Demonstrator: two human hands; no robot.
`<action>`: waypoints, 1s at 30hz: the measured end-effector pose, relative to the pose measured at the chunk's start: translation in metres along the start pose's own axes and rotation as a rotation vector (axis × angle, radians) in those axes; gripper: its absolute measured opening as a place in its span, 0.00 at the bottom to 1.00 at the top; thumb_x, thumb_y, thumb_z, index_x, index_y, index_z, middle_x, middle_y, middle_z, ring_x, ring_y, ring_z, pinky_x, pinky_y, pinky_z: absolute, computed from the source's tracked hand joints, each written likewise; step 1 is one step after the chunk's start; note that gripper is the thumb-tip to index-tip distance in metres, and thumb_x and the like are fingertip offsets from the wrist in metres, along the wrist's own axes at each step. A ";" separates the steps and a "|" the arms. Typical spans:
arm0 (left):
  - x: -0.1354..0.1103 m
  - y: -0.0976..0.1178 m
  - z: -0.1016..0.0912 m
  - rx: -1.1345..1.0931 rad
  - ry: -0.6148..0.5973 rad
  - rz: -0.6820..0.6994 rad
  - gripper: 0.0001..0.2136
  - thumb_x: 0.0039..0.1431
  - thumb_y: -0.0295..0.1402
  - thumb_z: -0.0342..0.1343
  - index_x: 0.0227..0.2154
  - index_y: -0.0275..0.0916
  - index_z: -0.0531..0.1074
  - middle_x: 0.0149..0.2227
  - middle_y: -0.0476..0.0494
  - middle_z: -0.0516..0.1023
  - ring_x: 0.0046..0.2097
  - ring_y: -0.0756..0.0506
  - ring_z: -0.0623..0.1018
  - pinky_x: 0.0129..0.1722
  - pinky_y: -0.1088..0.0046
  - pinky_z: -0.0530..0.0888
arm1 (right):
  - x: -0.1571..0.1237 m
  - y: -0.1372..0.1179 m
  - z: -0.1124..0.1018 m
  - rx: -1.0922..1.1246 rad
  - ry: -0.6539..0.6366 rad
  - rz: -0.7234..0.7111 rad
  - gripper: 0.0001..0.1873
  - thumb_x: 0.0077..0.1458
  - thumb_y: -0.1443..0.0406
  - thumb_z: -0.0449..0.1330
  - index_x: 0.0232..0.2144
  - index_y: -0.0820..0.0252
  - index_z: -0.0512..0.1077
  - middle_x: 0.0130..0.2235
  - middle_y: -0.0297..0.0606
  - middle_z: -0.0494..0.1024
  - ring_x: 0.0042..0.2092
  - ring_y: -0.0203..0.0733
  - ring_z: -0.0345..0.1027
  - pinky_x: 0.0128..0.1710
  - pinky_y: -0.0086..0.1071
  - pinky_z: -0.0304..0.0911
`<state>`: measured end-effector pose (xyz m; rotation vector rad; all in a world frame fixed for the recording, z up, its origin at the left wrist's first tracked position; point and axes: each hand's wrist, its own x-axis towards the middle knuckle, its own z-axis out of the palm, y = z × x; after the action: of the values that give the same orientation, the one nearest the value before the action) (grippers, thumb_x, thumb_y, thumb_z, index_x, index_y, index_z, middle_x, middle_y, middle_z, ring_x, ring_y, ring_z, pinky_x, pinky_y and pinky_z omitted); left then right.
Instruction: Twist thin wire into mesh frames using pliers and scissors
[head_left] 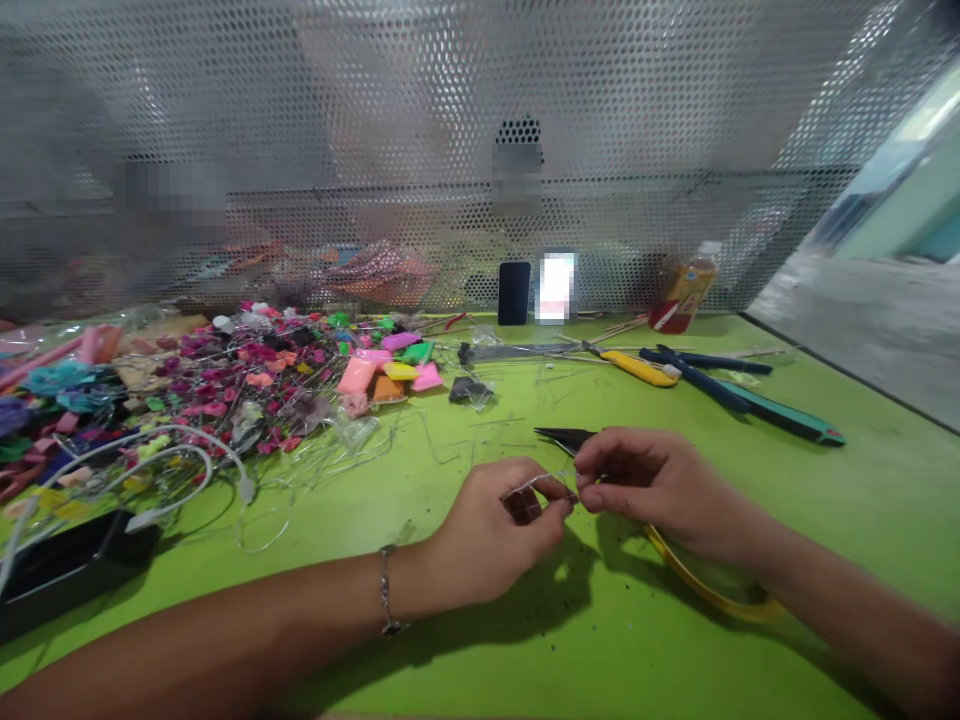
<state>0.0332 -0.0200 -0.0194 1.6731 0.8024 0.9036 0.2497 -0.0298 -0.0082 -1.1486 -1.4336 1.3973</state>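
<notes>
My left hand point(504, 525), with a bracelet point(386, 590) at the wrist, pinches a thin silvery wire point(534, 482) that curves over the fingers. Fingertip to fingertip with it, my right hand point(667, 490) is closed on the wire's end, where a small dark bit shows between the two hands. Behind the right fingers lie long-nose pliers point(564, 437) with dark jaws; a yellow handle point(709, 590) curves out under the right hand and seems to belong to them. Exactly how the wire is bent at the fingertips is too small to tell.
Colourful small pieces on wires point(240, 375) heap at the left, beside a white cable point(244, 480) and black box point(82, 565). Bright packets point(375, 375), cut wires point(435, 440), a phone point(514, 293), a bottle point(686, 290), yellow-handled pliers point(637, 367) and blue-handled cutters point(705, 375) lie or stand behind.
</notes>
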 end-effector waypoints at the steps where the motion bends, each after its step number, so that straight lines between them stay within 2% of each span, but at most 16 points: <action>1: 0.000 0.001 -0.001 0.030 -0.002 0.017 0.07 0.59 0.32 0.61 0.29 0.35 0.78 0.25 0.50 0.72 0.26 0.53 0.68 0.25 0.78 0.64 | -0.001 0.000 0.000 0.004 -0.001 -0.003 0.17 0.45 0.58 0.80 0.35 0.57 0.81 0.34 0.37 0.83 0.35 0.41 0.78 0.38 0.34 0.75; 8: -0.003 0.002 -0.002 0.141 -0.055 0.175 0.05 0.57 0.28 0.59 0.30 0.34 0.80 0.26 0.48 0.77 0.26 0.53 0.71 0.26 0.79 0.66 | -0.010 -0.004 -0.001 -0.042 -0.106 -0.003 0.13 0.54 0.58 0.75 0.37 0.58 0.79 0.34 0.36 0.80 0.35 0.39 0.74 0.35 0.30 0.72; 12: -0.003 0.000 -0.003 0.183 -0.066 0.244 0.04 0.57 0.26 0.58 0.31 0.35 0.79 0.26 0.48 0.77 0.26 0.53 0.72 0.27 0.79 0.67 | -0.015 -0.005 0.000 -0.134 -0.090 -0.028 0.11 0.58 0.58 0.72 0.37 0.57 0.79 0.34 0.35 0.79 0.35 0.39 0.74 0.35 0.30 0.71; 17: -0.013 0.001 0.001 0.268 -0.031 0.425 0.04 0.56 0.24 0.57 0.29 0.37 0.74 0.25 0.48 0.75 0.27 0.52 0.72 0.26 0.78 0.67 | -0.026 -0.004 -0.003 -0.267 -0.098 -0.103 0.06 0.59 0.60 0.71 0.36 0.54 0.79 0.35 0.34 0.80 0.36 0.40 0.75 0.37 0.31 0.71; 19: -0.018 0.000 0.003 0.289 -0.054 0.519 0.03 0.59 0.25 0.56 0.32 0.37 0.75 0.27 0.46 0.77 0.29 0.51 0.74 0.27 0.78 0.70 | -0.032 -0.006 -0.004 -0.362 -0.124 -0.163 0.03 0.60 0.63 0.70 0.35 0.52 0.79 0.33 0.32 0.80 0.35 0.39 0.75 0.38 0.30 0.70; 23: -0.024 -0.005 0.001 0.369 -0.136 0.650 0.06 0.67 0.31 0.56 0.42 0.36 0.75 0.33 0.43 0.81 0.30 0.50 0.77 0.27 0.77 0.72 | -0.043 -0.007 -0.005 -0.447 -0.176 -0.201 0.05 0.61 0.67 0.66 0.34 0.51 0.77 0.31 0.30 0.79 0.33 0.37 0.73 0.35 0.28 0.68; 30: -0.022 -0.011 -0.008 0.433 -0.204 0.777 0.13 0.76 0.36 0.48 0.49 0.31 0.73 0.35 0.42 0.80 0.31 0.50 0.77 0.24 0.75 0.72 | -0.054 0.010 -0.006 -0.424 -0.154 -0.053 0.05 0.62 0.61 0.64 0.33 0.50 0.76 0.34 0.36 0.79 0.34 0.44 0.75 0.35 0.32 0.73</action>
<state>0.0149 -0.0321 -0.0323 2.4902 0.1856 1.0900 0.2704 -0.0804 -0.0151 -1.2704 -1.9197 1.1970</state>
